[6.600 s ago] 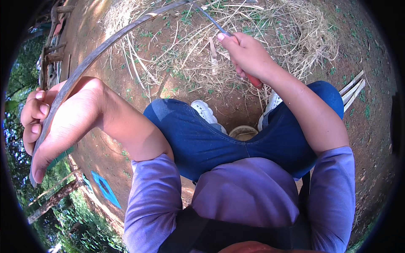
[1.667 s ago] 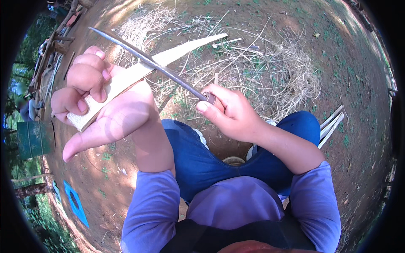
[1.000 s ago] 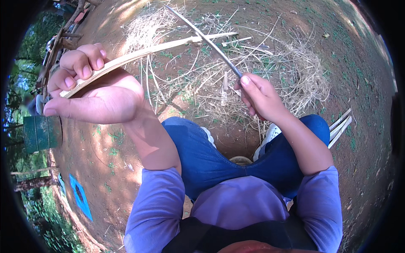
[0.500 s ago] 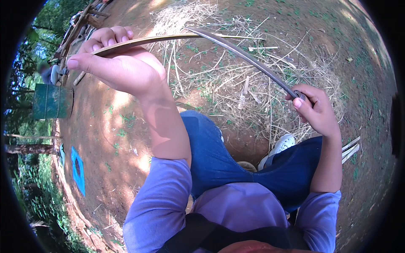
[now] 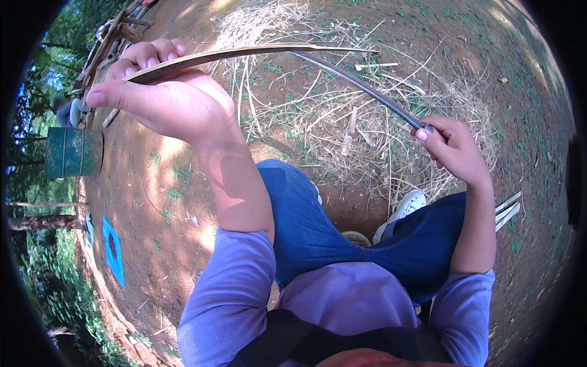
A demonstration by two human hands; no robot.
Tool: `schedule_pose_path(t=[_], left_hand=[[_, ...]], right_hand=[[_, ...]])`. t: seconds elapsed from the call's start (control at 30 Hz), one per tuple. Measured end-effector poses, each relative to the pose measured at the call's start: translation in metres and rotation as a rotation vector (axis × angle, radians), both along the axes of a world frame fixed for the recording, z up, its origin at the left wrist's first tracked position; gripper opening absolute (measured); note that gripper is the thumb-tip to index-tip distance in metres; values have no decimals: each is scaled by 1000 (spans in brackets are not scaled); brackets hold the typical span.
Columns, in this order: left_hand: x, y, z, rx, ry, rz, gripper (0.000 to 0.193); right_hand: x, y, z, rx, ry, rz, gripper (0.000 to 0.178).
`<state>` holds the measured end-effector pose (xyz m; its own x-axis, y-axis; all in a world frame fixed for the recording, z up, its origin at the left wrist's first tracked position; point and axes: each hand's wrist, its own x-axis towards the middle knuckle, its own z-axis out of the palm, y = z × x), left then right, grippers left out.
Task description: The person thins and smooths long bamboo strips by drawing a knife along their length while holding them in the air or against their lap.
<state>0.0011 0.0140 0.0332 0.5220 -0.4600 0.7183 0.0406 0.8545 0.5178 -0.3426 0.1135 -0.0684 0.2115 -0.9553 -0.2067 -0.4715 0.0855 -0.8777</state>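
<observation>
My left hand (image 5: 168,95), raised at the upper left with its palm up, holds one end of a long thin bamboo strip (image 5: 244,51) between thumb and curled fingers. The strip bows out to the right, and a thin sliver shows near its far end. At the right, my right hand (image 5: 454,145) is closed round the handle end of a long, narrow dark knife (image 5: 367,88). Its blade points up and left, its tip end meeting the strip's underside; whether the edge is in the strip I cannot tell. The handle is mostly hidden by my fingers.
Pale shavings (image 5: 324,128) litter the brown ground ahead. Several split pieces (image 5: 507,211) lie right of my leg. A green drum (image 5: 73,153) stands at the left, with a blue flat sheet (image 5: 113,251) nearer. Stacked poles (image 5: 113,46) and a partly seen person are at the far left.
The knife's tip, which crossed over the strip, now lies under it and farther right. My left hand and the strip have shifted slightly left. My right hand has risen a little.
</observation>
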Motion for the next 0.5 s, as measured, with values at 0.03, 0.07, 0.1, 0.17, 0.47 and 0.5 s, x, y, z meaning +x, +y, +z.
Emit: schedule_pose_path(t=[0.03, 0.07, 0.1, 0.17, 0.47, 0.5], left_hand=[[1, -1, 0, -18, 10, -5, 63], [2, -1, 0, -23, 11, -2, 64], [2, -1, 0, -27, 13, 1, 64], [3, -2, -1, -34, 17, -1, 64], [2, 0, -1, -34, -8, -45, 64], [2, 0, -2, -41, -16, -56, 64]], right_hand=[[2, 0, 2, 19, -20, 0, 35], [3, 0, 3, 38, -41, 0, 35], [2, 0, 3, 40, -54, -4, 35], [-1, 0, 1, 43, -78, -14, 36], [-4, -3, -2, 46, -60, -3, 38], [-2, -2, -2, 40, -59, -14, 38]])
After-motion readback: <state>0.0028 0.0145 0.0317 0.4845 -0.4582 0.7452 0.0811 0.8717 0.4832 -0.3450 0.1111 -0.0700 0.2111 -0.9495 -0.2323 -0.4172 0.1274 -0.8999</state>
